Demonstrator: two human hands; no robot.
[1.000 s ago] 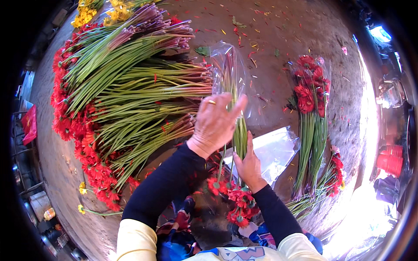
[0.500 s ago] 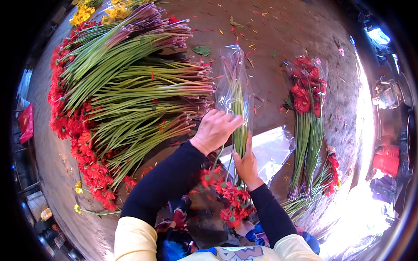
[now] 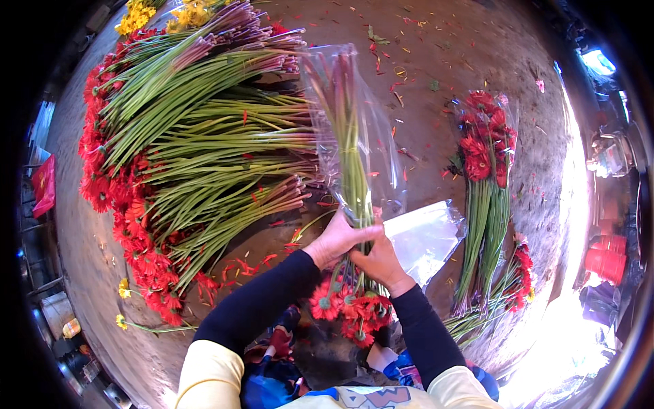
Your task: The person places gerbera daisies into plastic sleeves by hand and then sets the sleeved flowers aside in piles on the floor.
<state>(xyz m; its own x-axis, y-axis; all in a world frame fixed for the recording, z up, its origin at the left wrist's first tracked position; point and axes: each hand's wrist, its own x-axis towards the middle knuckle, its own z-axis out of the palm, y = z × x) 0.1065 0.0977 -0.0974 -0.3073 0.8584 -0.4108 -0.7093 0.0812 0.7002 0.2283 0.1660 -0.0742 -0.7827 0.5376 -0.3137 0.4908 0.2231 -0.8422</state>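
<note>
While hands (image 3: 340, 238) clasp slender stems (image 3: 352, 174), crinkled clear sleeve (image 3: 374, 153), ruffled red blooms (image 3: 353, 310)

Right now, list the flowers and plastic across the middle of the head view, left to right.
Large red flower pile, held flower bunch, flat clear plastic, wrapped red flower bunch.

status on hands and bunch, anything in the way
Left hand, right hand: both around red flower bunch. Stem ends inside clear sleeve, blooms outside. Flat plastic nearby, not blocking.
</note>
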